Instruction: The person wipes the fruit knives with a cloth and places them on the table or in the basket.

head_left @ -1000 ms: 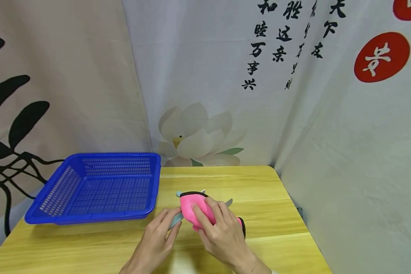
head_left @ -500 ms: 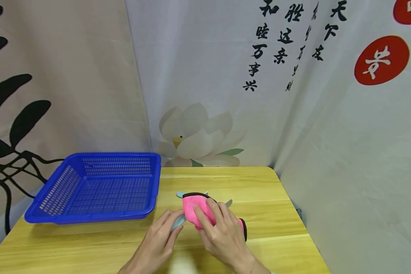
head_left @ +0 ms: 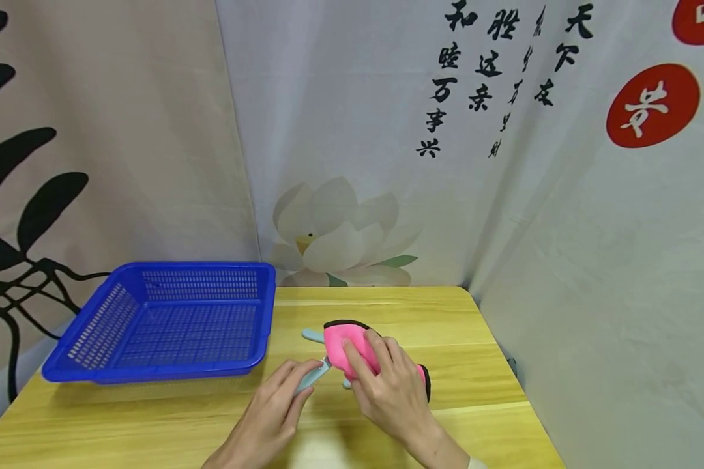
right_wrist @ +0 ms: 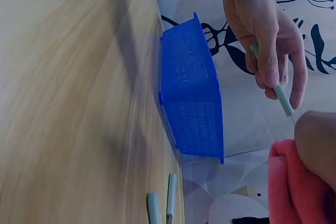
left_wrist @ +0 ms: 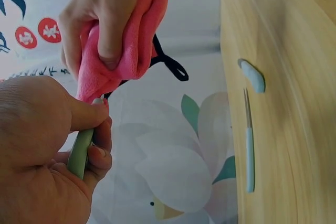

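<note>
My left hand (head_left: 272,400) pinches the pale blue-green handle of a slim tool (head_left: 313,378) between thumb and fingers. From the handle a short stretch of metal runs into a folded pink cloth (head_left: 343,345) with black edging. Wrapped around that metal, the cloth is gripped by my right hand (head_left: 387,391), so the tool's working end is hidden. Both hands are held above the table. Below them lie a thin-bladed tool with a pale handle (left_wrist: 250,156) and a shorter pale-handled tool with a grey tip (left_wrist: 255,78).
A blue mesh plastic basket (head_left: 152,376) stands on the left part of the wooden table (head_left: 475,417). Behind the table hangs a printed curtain (head_left: 352,130). A black loop (left_wrist: 176,69) dangles from the cloth.
My right hand and the pink cloth have shifted right, away from my left hand. More of the handle and a bit of metal now show. The left hand is nearly still.
</note>
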